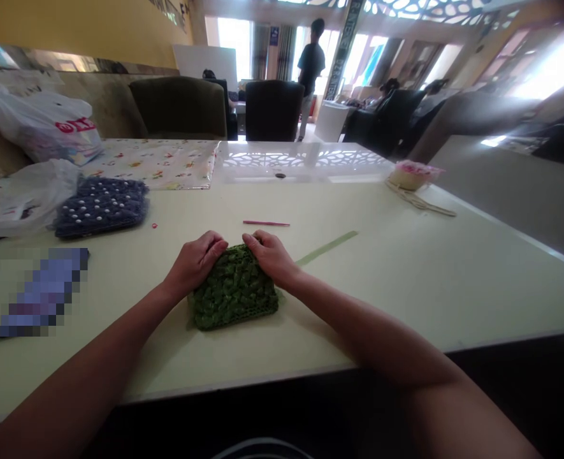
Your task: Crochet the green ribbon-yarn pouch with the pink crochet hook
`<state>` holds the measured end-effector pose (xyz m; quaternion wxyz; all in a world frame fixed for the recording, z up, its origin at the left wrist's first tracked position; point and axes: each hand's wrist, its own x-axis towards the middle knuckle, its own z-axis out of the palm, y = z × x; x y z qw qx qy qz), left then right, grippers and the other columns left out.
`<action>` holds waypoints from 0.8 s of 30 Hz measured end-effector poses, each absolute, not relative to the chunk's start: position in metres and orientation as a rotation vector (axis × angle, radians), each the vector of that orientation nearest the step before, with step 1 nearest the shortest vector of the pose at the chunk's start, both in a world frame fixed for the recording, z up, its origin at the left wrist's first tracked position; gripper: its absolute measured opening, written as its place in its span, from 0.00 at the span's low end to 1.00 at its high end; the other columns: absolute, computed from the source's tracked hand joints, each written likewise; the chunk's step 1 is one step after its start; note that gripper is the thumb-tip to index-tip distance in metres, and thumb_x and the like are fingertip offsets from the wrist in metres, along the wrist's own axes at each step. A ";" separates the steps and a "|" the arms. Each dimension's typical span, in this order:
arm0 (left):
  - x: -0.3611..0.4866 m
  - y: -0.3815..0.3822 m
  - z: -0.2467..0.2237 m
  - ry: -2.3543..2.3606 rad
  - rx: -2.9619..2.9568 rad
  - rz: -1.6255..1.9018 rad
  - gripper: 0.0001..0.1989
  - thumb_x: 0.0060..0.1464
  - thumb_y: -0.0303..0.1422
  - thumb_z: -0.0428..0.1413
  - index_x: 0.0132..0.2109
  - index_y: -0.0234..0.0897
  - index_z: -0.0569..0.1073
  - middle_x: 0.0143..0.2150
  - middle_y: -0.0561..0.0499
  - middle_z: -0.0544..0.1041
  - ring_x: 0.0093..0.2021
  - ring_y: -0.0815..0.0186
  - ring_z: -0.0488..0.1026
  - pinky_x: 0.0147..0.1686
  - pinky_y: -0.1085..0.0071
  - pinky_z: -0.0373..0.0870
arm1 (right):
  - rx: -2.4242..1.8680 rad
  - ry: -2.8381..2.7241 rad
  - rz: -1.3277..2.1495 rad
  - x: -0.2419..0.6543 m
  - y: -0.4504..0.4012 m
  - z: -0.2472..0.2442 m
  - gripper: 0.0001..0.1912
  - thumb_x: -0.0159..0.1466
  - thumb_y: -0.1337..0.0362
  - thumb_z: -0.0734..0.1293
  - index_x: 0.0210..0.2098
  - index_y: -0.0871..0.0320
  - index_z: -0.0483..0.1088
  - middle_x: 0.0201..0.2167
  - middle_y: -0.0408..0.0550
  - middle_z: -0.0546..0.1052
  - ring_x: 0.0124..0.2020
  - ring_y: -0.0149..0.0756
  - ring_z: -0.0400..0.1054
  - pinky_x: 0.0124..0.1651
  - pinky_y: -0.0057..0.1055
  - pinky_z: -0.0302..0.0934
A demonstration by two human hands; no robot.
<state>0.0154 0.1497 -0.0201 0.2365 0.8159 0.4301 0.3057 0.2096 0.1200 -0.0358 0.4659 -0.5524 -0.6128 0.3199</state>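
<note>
The left hand [196, 260] and right hand [273, 258] pinch the far edge of the green piece [236, 293], on the near side of the pink stick [266, 223], where a light, even grip should avoid stretching it.

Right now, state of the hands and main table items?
green piece: held by its far edge
left hand: gripping green piece
right hand: gripping green piece
pink stick: lying flat
green strip: lying straight, one end hidden
dark blue dotted piece: lying flat
lettered bag: upright, bulging
see-through bag: crumpled
pixelated item: cannot tell
</note>
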 end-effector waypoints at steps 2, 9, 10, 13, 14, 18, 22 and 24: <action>0.019 0.143 -0.017 1.167 2.060 0.817 0.24 0.60 0.51 0.47 0.26 0.37 0.66 0.23 0.53 0.69 0.26 0.66 0.65 0.28 0.70 0.61 | -1.282 -1.459 0.642 0.207 0.118 -0.034 0.23 0.66 0.47 0.58 0.23 0.56 0.54 0.21 0.38 0.57 0.26 0.28 0.51 0.31 0.27 0.48; 0.016 0.144 -0.013 1.000 1.391 0.731 0.27 0.53 0.58 0.53 0.31 0.36 0.72 0.23 0.51 0.73 0.22 0.67 0.69 0.23 0.72 0.67 | -1.125 -1.433 0.655 0.211 0.121 -0.027 0.22 0.67 0.47 0.55 0.25 0.55 0.54 0.24 0.39 0.57 0.29 0.29 0.53 0.34 0.27 0.52; 0.015 0.147 -0.015 0.995 1.350 0.804 0.27 0.52 0.58 0.53 0.36 0.36 0.74 0.26 0.50 0.75 0.24 0.67 0.71 0.24 0.72 0.69 | -1.145 -1.412 0.637 0.212 0.122 -0.028 0.22 0.67 0.46 0.55 0.24 0.55 0.53 0.23 0.39 0.56 0.28 0.29 0.52 0.34 0.28 0.52; 0.014 0.153 -0.022 0.918 1.200 0.900 0.31 0.51 0.58 0.55 0.49 0.35 0.74 0.37 0.45 0.80 0.34 0.62 0.77 0.32 0.69 0.74 | -1.170 -1.279 0.528 0.220 0.127 -0.030 0.24 0.67 0.45 0.56 0.24 0.55 0.50 0.23 0.38 0.53 0.27 0.30 0.51 0.33 0.28 0.51; 0.014 0.155 -0.024 0.890 1.167 0.881 0.31 0.50 0.56 0.58 0.49 0.34 0.74 0.39 0.43 0.80 0.36 0.60 0.78 0.34 0.68 0.75 | -1.145 -1.223 0.500 0.223 0.128 -0.030 0.24 0.67 0.46 0.57 0.24 0.54 0.49 0.23 0.38 0.52 0.27 0.30 0.50 0.33 0.28 0.50; 0.017 0.155 -0.028 0.835 1.152 0.934 0.26 0.47 0.42 0.66 0.51 0.35 0.74 0.44 0.43 0.80 0.41 0.59 0.78 0.38 0.68 0.75 | -0.963 -1.167 0.596 0.234 0.129 -0.023 0.19 0.64 0.48 0.63 0.28 0.55 0.59 0.24 0.38 0.55 0.27 0.28 0.50 0.31 0.27 0.50; 0.017 0.155 -0.026 0.869 1.216 1.130 0.25 0.53 0.45 0.61 0.54 0.36 0.72 0.44 0.45 0.80 0.41 0.60 0.77 0.38 0.68 0.75 | -0.859 -1.347 0.864 0.238 0.123 -0.014 0.19 0.59 0.54 0.71 0.46 0.53 0.66 0.25 0.36 0.61 0.27 0.26 0.56 0.31 0.24 0.54; 0.014 0.157 -0.024 0.929 1.311 1.216 0.24 0.54 0.47 0.59 0.52 0.35 0.72 0.42 0.46 0.80 0.41 0.61 0.76 0.37 0.70 0.74 | -0.830 -1.410 1.027 0.241 0.122 -0.012 0.19 0.57 0.55 0.72 0.43 0.55 0.67 0.26 0.37 0.64 0.27 0.26 0.60 0.31 0.24 0.58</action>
